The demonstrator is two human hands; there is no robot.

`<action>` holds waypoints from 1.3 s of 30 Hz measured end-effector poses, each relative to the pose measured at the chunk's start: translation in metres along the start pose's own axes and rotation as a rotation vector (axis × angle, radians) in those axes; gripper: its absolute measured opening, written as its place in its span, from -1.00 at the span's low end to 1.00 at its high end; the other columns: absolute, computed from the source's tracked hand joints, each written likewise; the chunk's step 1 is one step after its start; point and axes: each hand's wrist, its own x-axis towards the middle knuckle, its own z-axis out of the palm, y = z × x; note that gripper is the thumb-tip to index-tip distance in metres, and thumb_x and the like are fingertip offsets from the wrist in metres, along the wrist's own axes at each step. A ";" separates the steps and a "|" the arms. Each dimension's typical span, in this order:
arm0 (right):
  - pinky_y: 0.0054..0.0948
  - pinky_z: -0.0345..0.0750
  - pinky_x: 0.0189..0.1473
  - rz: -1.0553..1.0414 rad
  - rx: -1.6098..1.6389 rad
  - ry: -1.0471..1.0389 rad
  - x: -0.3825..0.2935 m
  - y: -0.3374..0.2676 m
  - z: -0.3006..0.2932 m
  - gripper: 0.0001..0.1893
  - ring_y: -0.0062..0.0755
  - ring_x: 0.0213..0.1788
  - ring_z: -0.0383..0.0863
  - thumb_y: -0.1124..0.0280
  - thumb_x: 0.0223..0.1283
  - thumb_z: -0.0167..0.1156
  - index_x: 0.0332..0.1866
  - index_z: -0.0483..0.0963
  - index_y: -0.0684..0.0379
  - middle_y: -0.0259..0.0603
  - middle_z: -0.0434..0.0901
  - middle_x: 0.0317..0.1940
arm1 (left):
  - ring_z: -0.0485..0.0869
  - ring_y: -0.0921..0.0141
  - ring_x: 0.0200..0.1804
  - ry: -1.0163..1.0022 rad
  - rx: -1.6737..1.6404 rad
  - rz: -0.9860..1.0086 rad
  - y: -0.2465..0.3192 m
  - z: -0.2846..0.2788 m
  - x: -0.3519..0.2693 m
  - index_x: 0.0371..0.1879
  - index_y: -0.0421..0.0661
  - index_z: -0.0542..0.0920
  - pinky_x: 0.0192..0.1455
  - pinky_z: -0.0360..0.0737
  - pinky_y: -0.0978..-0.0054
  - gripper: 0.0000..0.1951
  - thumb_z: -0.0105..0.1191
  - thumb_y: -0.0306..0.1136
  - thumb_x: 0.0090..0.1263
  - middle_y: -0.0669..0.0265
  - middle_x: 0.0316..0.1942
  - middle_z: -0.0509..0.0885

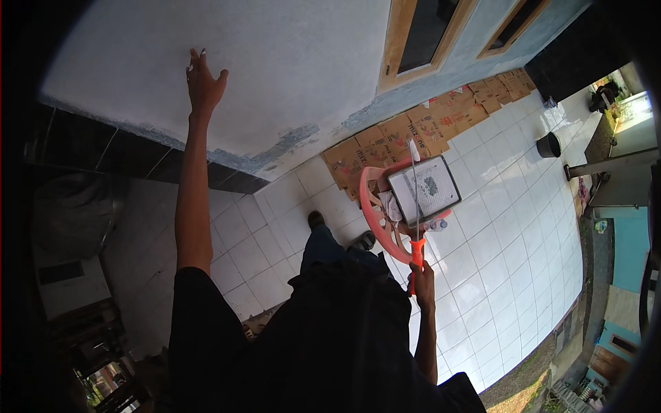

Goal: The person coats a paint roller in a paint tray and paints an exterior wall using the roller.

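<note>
My left hand (205, 89) is stretched out at the pale painted wall (289, 62), fingers apart and empty. White marks show on its fingers; whether it touches the wall I cannot tell. My right hand (424, 283) grips the orange handle of a paint roller (417, 250). The roller's thin metal rod runs away from me to a white end, in front of a paint tray (426, 186). That tray rests on a red plastic chair (367, 206) and holds white paint around a grey ribbed patch. A whitish cloth (391, 205) lies beside the tray on the chair.
Flattened cardboard (403, 137) covers the floor along the wall's foot. A clear plastic bottle (437, 225) is at the chair's side. Wooden-framed windows (428, 38) are set in the wall. A black bucket (548, 145) stands farther off on white floor tiles (496, 206). Dark tiles edge the wall at left.
</note>
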 end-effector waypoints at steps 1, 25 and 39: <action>-0.55 0.31 -0.72 0.000 0.068 -0.051 -0.004 -0.010 0.000 -0.71 -0.58 -0.75 0.35 0.25 0.28 0.05 -0.09 0.41 0.29 -0.35 0.41 -0.66 | 0.08 0.05 0.47 0.000 0.002 0.000 -0.001 0.002 -0.005 0.37 -0.22 0.15 0.49 -0.03 0.08 -0.25 0.16 -0.24 0.22 -0.14 0.46 -0.05; 0.06 0.52 -0.35 -0.491 -0.646 -0.101 0.050 0.060 0.231 -0.60 0.31 -0.34 0.59 0.30 0.22 0.12 0.11 0.27 0.20 0.23 0.59 -0.42 | 0.03 0.17 0.50 -0.416 -0.106 0.203 -0.117 0.019 -0.141 0.37 -0.19 0.14 0.52 -0.05 0.11 -0.24 0.12 -0.41 0.13 0.04 0.50 -0.07; -0.05 0.55 -0.18 -0.464 -0.718 -0.010 0.072 0.018 0.313 -0.59 0.22 -0.21 0.62 0.20 0.11 0.23 -0.03 0.50 0.30 0.22 0.62 -0.35 | -0.02 0.22 0.52 -0.453 -0.118 0.271 -0.151 0.025 -0.163 0.40 -0.19 0.12 0.53 -0.07 0.18 -0.21 0.10 -0.44 0.10 0.10 0.50 -0.07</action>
